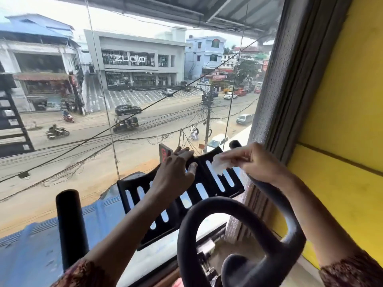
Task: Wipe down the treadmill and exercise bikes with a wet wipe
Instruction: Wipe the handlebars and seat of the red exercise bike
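Your left hand (176, 172) grips the slotted rack (202, 170); your right hand (257, 160) only pinches the wet wipe (219, 165), which may snag in a slot.

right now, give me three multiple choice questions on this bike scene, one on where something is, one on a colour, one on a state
1. Where is the wipe?
A. on the floor
B. against the tray, upper right
C. draped on a seat

2. What colour is the wall at right?
A. yellow
B. green
C. white

3. What is the left hand doing?
A. hanging idle
B. holding a bottle
C. holding the tray's top edge

Key:
1 B, the right hand pinches the wipe against the slotted tray.
2 A, its panels are plainly yellow.
3 C, its fingers lie over the edge with the thumb on the front.
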